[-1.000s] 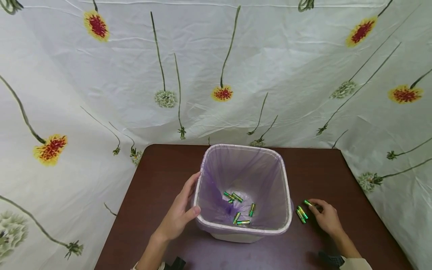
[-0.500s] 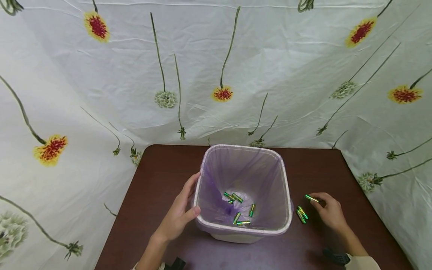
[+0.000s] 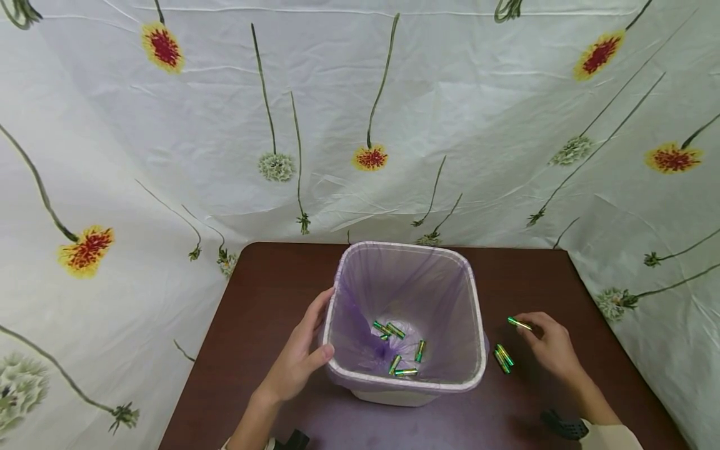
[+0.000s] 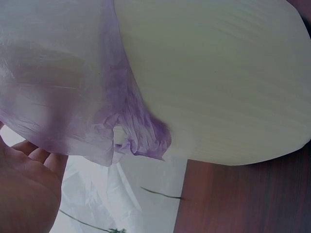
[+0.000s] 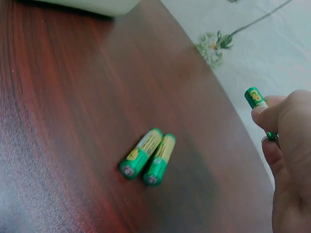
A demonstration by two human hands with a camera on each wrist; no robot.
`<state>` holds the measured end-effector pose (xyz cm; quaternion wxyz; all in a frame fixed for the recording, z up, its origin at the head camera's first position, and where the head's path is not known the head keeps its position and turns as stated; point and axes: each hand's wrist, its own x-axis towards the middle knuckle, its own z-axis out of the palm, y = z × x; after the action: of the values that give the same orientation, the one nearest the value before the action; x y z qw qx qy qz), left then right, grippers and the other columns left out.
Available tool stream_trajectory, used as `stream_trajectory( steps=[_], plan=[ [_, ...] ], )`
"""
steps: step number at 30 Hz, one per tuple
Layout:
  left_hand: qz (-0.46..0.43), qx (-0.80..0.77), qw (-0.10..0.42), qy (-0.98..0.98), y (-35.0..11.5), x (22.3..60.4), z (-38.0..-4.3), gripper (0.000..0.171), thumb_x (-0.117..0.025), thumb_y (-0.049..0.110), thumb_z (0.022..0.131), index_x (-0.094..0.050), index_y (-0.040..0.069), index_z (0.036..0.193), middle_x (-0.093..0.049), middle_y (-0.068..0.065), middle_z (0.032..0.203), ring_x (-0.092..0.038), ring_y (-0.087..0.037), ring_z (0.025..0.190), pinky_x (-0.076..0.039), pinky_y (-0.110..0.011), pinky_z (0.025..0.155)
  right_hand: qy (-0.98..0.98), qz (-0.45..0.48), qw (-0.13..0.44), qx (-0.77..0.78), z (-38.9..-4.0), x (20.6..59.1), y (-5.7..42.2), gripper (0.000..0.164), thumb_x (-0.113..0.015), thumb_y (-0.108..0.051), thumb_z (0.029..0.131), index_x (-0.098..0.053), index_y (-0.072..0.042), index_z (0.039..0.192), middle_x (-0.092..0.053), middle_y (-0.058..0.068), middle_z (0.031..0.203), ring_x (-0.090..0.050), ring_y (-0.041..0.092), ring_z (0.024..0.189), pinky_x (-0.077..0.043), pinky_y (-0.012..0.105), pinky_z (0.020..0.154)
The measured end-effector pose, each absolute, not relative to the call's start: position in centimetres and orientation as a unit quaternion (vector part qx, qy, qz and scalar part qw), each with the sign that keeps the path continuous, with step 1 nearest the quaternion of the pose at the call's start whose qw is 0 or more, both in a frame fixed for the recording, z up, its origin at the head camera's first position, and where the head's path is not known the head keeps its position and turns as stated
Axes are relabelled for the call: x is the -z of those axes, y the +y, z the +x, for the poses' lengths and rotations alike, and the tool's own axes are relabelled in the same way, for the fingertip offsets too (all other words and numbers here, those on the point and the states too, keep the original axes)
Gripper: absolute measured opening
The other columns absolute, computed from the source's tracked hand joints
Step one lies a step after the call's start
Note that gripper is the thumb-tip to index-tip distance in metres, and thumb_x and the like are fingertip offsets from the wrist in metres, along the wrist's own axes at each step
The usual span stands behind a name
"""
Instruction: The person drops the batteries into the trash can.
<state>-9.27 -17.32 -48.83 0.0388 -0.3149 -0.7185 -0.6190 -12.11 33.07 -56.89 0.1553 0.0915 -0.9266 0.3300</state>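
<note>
A pale trash bin [image 3: 388, 397] lined with a thin purple bag [image 4: 131, 111] stands mid-table, several green and gold batteries [image 3: 406, 372] lying at its bottom. My left hand [image 3: 295, 362] grips the bin's left rim, thumb over the near side and fingers around the outside. To the right of the bin, my right hand [image 3: 551, 344] pinches one battery [image 5: 254, 97] between thumb and fingers, held above the table. Two more batteries [image 5: 148, 155] lie side by side on the wood, between that hand and the bin.
The dark brown table [image 3: 270, 281] has its right edge beyond my right hand. A white flowered cloth [image 3: 225, 125] hangs behind the table and along both sides.
My right hand has lifted a battery from beside the other two and moved it slightly up and away from them. The left hand and bin have stayed put.
</note>
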Motion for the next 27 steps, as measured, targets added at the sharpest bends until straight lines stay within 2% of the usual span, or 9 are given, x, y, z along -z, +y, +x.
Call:
stream_trajectory(
  steps=[9,13,19,27],
  plan=[
    [-0.315,0.617,0.040,-0.720,-17.3,48.9,-9.3,0.077,-0.058,0.017,0.097,-0.022,0.015,0.165,-0.034,-0.008,0.163,-0.042,-0.031,0.143,-0.038,-0.032,0.112,-0.922,0.125,0.176,-0.321,-12.8,54.9,32.4,0.024,-0.079,0.012,0.083,-0.077,-0.002,0.102,-0.069,0.007,0.099,-0.062,0.007,0.084,-0.047,0.012,0.068],
    [-0.314,0.619,0.039,-0.719,-17.3,48.9,-9.3,0.077,-0.058,0.017,0.097,-0.022,0.015,0.165,-0.033,-0.008,0.164,-0.041,-0.031,0.144,-0.038,-0.032,0.112,-0.919,0.136,0.197,-0.313,-13.0,53.8,32.0,0.025,-0.080,0.011,0.082,-0.077,-0.003,0.102,-0.069,0.007,0.100,-0.061,0.006,0.086,-0.045,0.011,0.070],
    [-0.317,0.619,0.039,-0.717,-17.2,48.9,-9.3,0.076,-0.058,0.018,0.098,-0.022,0.015,0.165,-0.033,-0.008,0.164,-0.041,-0.031,0.144,-0.037,-0.031,0.113,-0.909,0.149,0.228,-0.315,-13.5,51.7,31.1,0.028,-0.081,0.011,0.082,-0.078,-0.005,0.104,-0.070,0.004,0.100,-0.060,0.004,0.087,-0.046,0.015,0.070],
    [-0.317,0.621,0.038,-0.715,-17.2,48.9,-9.4,0.077,-0.058,0.015,0.097,-0.022,0.014,0.165,-0.032,-0.008,0.165,-0.040,-0.031,0.145,-0.036,-0.030,0.113,-0.890,0.177,0.257,-0.334,-13.8,48.5,29.5,0.030,-0.080,0.013,0.081,-0.078,-0.005,0.104,-0.071,0.004,0.102,-0.062,0.005,0.091,-0.045,0.012,0.071]
  ],
)
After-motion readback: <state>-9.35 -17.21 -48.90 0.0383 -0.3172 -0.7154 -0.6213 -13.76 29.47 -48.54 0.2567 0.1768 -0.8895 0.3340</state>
